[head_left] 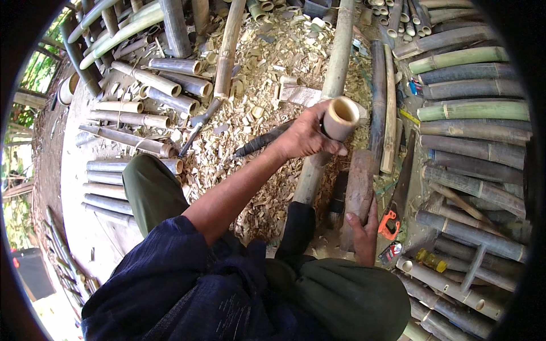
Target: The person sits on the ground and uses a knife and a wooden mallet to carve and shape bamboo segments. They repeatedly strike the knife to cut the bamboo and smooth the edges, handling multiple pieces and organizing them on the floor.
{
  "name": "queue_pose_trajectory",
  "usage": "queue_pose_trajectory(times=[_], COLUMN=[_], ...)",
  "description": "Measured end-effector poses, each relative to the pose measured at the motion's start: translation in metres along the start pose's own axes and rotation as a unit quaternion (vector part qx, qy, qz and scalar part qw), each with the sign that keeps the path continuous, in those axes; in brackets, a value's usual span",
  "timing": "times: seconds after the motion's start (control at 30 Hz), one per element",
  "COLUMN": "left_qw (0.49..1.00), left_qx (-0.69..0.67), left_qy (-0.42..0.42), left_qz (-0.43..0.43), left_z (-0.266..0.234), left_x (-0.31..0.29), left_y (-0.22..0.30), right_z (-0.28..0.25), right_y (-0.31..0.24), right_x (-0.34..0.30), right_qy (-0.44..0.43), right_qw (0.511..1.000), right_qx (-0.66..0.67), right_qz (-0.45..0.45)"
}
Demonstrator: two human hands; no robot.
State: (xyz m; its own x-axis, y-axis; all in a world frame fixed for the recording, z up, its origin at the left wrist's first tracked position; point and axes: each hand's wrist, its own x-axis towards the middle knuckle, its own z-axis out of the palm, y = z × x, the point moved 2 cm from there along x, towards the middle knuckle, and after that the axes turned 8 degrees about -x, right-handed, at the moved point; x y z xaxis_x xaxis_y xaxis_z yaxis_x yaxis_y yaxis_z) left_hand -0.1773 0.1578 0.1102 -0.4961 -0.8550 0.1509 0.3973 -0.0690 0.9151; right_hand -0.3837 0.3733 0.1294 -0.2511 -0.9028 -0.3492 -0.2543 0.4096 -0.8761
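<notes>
My left hand (307, 133) is wrapped round a short bamboo tube (342, 116), its cut open end tilted up toward me. The tube is held over a long pale bamboo pole (339, 62) that runs away from me. Lower down on the right, my right hand (364, 230) grips the near end of a brown, worn wooden block (359, 184), thumb on its face and fingers along its right edge. Black cloth (298, 224) covers the pole's near end. A dark tool handle (256, 145) lies left of the pole, under my left forearm.
Wood shavings (256, 74) cover the floor. Cut bamboo pieces (170, 85) lie at the left. An orange-handled saw (389, 221) rests right of my right hand, beyond it stacked bamboo poles (472, 111). A yellow tape measure (409, 116) and a yellow object (431, 260) lie at the right.
</notes>
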Motion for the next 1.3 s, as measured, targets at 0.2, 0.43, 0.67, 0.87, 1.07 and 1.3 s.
queue_pose_trajectory(times=[0.2, 0.43, 0.67, 0.87, 1.07, 1.3], left_qw=[0.993, 0.984, 0.982, 0.978, 0.959, 0.941], left_qx=[0.065, 0.082, 0.075, 0.071, 0.033, 0.045], left_qy=[-0.093, -0.149, -0.154, -0.193, -0.255, -0.309], left_qz=[0.025, -0.054, -0.081, -0.022, -0.121, -0.127], left_z=[0.028, 0.025, 0.015, 0.014, 0.008, 0.007], left_x=[-0.008, -0.007, -0.015, -0.011, 0.009, 0.02], left_y=[0.021, 0.028, 0.029, 0.031, 0.027, 0.019], right_z=[-0.017, -0.028, 0.005, 0.003, 0.018, 0.004], right_y=[-0.049, -0.123, -0.134, -0.165, -0.155, -0.167], right_x=[-0.009, -0.026, 0.003, -0.015, 0.0, -0.011], right_qy=[0.069, 0.227, 0.07, 0.099, 0.052, 0.137], right_qw=[0.995, 0.933, 0.886, 0.94, 0.858, 0.961], right_qx=[-0.055, -0.133, -0.349, -0.151, -0.413, -0.113], right_qz=[-0.053, -0.244, -0.296, -0.29, -0.3, -0.211])
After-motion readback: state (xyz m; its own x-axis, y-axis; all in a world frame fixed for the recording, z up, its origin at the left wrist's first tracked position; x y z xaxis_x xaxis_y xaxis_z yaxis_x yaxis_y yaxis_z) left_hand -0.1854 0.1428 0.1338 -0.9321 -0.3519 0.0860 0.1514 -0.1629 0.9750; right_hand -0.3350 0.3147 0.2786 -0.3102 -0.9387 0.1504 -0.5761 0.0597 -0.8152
